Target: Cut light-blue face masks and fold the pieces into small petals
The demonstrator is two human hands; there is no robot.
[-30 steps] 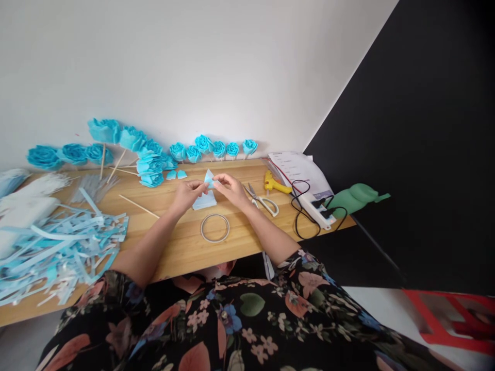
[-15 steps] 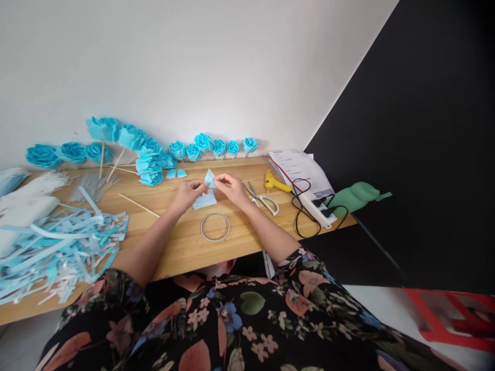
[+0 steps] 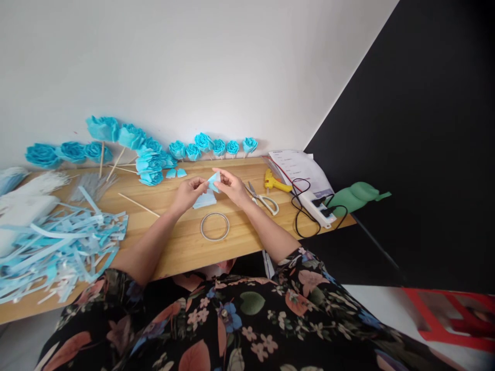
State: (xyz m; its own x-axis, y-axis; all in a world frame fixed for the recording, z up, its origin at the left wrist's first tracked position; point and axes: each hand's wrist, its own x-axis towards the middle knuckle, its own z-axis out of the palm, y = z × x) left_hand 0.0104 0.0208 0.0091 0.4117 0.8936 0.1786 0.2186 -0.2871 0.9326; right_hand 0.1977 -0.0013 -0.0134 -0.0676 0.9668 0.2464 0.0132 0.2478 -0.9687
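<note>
Both hands meet above the middle of the wooden table [image 3: 181,247]. My left hand [image 3: 188,192] and my right hand [image 3: 232,186] pinch a small light-blue piece of paper [image 3: 213,181] between their fingertips. Just under it a small stack of pale blue paper squares [image 3: 203,200] lies on the table. A white tape ring [image 3: 214,226] lies in front of the hands.
Blue paper roses [image 3: 133,149] on sticks line the wall. A heap of blue and white paper strips [image 3: 58,242] fills the left. Scissors [image 3: 263,198], a yellow glue gun [image 3: 275,182], a power strip with black cables [image 3: 315,208] and papers [image 3: 297,165] sit right.
The paper piece has turned in my fingers; my right hand has shifted a little to the left and up on it. The rest stays put.
</note>
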